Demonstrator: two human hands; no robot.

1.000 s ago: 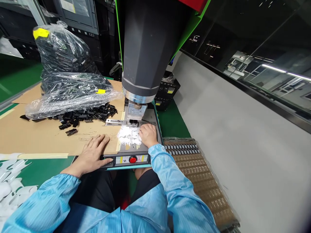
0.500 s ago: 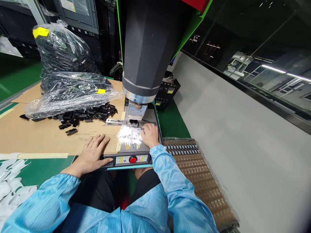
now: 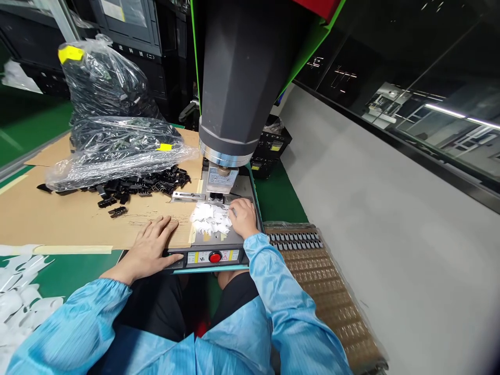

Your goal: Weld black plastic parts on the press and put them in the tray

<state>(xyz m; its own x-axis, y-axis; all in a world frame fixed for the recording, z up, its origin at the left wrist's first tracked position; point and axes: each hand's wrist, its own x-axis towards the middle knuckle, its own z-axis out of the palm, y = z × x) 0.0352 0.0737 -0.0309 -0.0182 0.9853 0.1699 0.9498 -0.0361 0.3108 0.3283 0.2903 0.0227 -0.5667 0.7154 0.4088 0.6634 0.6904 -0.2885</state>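
Big grey press head [image 3: 242,78] hangs at centre, far side of the bench, w/ a small metal tip under it. A wide cardboard sheet [image 3: 70,219] covers the left of the bench. On its far part lie clear plastic bags [image 3: 113,140] stuffed w/ black pieces. At right, near side, a brown tray [image 3: 316,281] under film carries a row of small dark parts along its far end. Machine base plate [image 3: 234,240] sits below the head, btwn cardboard and tray. Loose black clips [image 3: 144,185] spill out from the bags, just left of the base plate. More white pieces [image 3: 19,302] lie at the near left edge on green matting.

A pile of white parts [image 3: 209,219] rests on the base plate, near side of the tip. R hand [image 3: 244,216] is curled at the pile's right edge, fingertips touching it; whether it pinches a piece I cannot tell, fingers hide it. L hand [image 3: 150,247] lies flat, palm down, fingers spread over the cardboard's near edge, thumb by the left end of the control strip [image 3: 203,257]. Red button [image 3: 214,257] sits mid-strip, apart from both hands.
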